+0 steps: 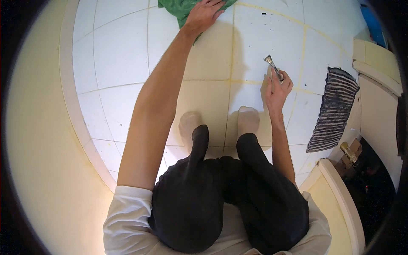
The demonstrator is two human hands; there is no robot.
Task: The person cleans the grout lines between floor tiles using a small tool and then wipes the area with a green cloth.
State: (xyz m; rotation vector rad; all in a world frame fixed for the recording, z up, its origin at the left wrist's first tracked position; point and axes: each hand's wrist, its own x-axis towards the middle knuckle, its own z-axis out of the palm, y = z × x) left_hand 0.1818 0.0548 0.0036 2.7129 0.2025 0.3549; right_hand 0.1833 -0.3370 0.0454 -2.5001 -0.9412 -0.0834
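Observation:
At the top edge of the view, my left hand [205,14] presses down on a crumpled green cloth [178,11] on the white tiled floor. The far part of the cloth lies outside the picture. My right hand [278,91] is lower and to the right, just above the tiles. Between its thumb and fingers is a small slim tool [273,66] with a flared, flat end, which points up and to the left. It could be a flat brush or a scraper; I cannot tell which.
A striped black-and-white mat [334,110] lies at the right by a doorway. Past the door frame [342,204] are a brass-coloured fitting [348,153] and a dark area. A blue object [374,27] stands at upper right. Dark specks [263,13] dot the tiles. A cream wall [38,127] rises on the left.

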